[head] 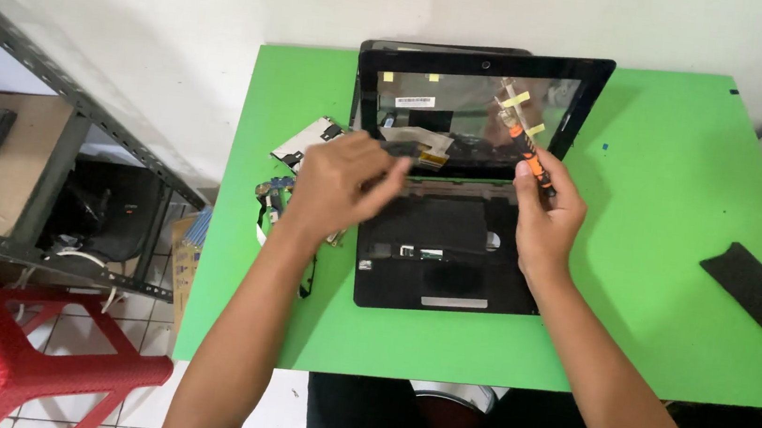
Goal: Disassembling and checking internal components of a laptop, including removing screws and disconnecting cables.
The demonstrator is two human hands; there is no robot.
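Laptop [439, 248] already stripped of keyboard and screen panel, right hand [546, 217] gripping orange screwdriver [532, 162] at hinge, left hand [342, 182] pinching ribbon cable [412, 142]; shell left to separate.

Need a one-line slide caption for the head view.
Left hand at the hinge of an opened-up laptop on a green table; right hand holds an orange screwdriver.
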